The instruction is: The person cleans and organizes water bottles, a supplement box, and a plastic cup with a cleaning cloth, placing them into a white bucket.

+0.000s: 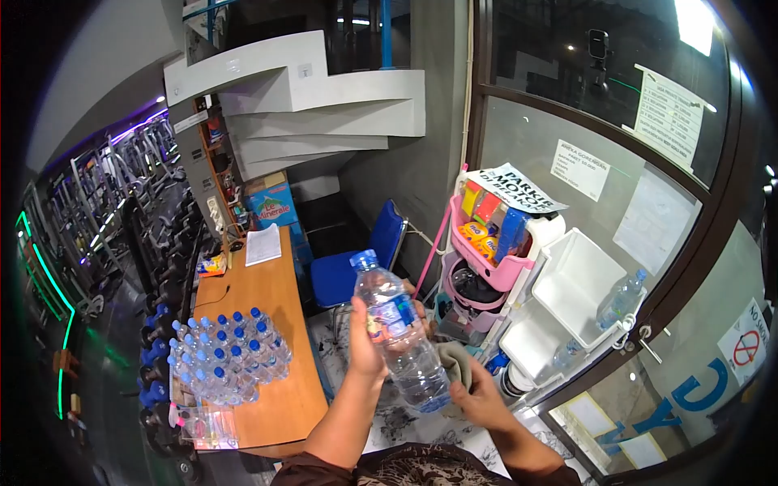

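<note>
A large clear plastic bottle (417,371) with a blue cap and a colourful label is held tilted in front of me. My left hand (369,344) wraps around its upper part, thumb on the near side. Low on the right, my right hand (484,397) grips a grey-green cloth (455,366) close against the bottle's lower side. Some of the right fingers are hidden behind the cloth. To the left, several small water bottles (235,348) with blue caps stand in a group on the wooden desk (279,405).
A blue chair (336,279) stands behind the bottle. On the right, a pink basket (478,243) of packets and white bins (579,283) sit by a glass door. Papers (262,245) lie on the desk's far end, near a carton (271,204).
</note>
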Motion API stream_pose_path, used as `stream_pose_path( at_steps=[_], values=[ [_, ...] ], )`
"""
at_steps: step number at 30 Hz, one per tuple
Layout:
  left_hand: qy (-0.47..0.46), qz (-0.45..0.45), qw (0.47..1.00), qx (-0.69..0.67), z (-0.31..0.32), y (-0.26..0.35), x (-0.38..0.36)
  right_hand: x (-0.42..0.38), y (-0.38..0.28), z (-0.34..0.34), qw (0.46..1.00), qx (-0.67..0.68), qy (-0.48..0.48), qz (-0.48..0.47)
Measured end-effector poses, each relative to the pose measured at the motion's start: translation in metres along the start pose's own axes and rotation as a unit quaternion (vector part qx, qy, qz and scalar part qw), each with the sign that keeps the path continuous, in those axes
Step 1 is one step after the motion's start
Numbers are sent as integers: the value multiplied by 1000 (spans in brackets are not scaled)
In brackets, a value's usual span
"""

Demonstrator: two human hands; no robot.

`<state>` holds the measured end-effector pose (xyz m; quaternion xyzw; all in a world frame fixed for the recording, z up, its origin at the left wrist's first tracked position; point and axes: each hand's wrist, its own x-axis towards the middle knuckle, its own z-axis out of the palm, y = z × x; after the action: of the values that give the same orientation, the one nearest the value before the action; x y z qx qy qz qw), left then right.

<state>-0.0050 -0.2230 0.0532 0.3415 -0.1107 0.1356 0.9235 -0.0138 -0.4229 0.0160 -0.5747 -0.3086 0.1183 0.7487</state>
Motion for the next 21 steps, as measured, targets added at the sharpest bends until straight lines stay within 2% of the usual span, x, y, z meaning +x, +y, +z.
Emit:
stream_pose_path(
  at_steps=[1,3,4,5,6,7,9,10,11,12,13,15,17,21],
  values=[
    [-31,-9,999,-5,7,-6,8,-2,-1,-1,1000,3,-1,-11],
    [48,-57,993,95,11,-10,18,-2,-4,-4,999,7,-9,-30],
    [56,-73,989,114,18,-12,19,0,-18,2,999,26,16,-43],
    [66,-90,985,134,27,-12,17,4,-17,-4,988,-98,32,-115],
    [75,-109,979,158,32,-13,17,10,-11,-10,957,-216,48,-187],
    [83,-89,974,193,33,-18,17,14,-8,-14,908,-328,66,-254],
    [99,-46,959,261,23,-35,15,16,-14,-27,926,-292,47,-236],
    [55,-84,983,154,-6,-45,17,21,-19,-42,929,-275,27,-246],
    [47,-76,981,174,-7,-50,14,29,-28,-49,932,-257,7,-255],
    [39,-70,978,194,-5,-55,11,43,-44,-49,944,-203,63,-253],
    [33,-67,974,213,-2,-61,9,57,-57,-59,933,-234,86,-259],
    [33,-72,968,239,14,-72,5,94,-78,-78,887,-325,55,-323],
    [14,-82,967,240,27,-84,4,112,-69,-84,893,-331,4,-305],
    [112,26,968,225,24,-91,18,75,-41,-83,795,-481,-109,-352]
  ],
)
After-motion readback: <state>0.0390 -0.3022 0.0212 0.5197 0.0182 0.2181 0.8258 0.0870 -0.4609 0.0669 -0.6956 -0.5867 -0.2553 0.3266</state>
